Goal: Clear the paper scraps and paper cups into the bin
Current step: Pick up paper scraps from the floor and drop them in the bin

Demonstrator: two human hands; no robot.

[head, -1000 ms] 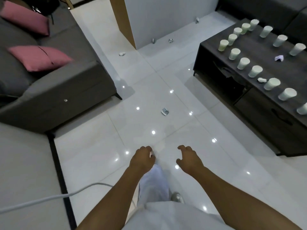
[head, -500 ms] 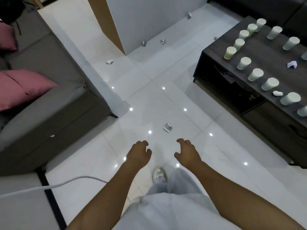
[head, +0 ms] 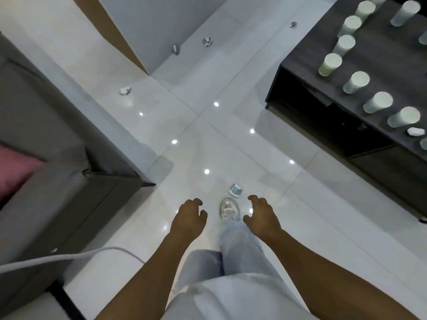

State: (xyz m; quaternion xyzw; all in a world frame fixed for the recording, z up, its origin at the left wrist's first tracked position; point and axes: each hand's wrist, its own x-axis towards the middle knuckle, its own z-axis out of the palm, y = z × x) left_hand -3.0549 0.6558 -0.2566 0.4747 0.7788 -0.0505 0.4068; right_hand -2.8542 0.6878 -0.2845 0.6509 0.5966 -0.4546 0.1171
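Both hands, left hand (head: 188,217) and right hand (head: 262,215), hang loosely curled and empty, poised above a crumpled white paper scrap (head: 235,190) on the glossy floor (bin unseen).

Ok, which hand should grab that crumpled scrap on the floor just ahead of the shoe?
Right hand, probably: the scrap lies just ahead of its fingers, and it holds nothing. The left hand, also free, sits farther off, across the shoe.

Open tile floor (head: 203,125) is left around the shoe (head: 228,208) — hemmed by sofa (head: 57,181) leftward, dark table (head: 369,125) rightward, crumpled scrap (head: 235,189) just ahead.
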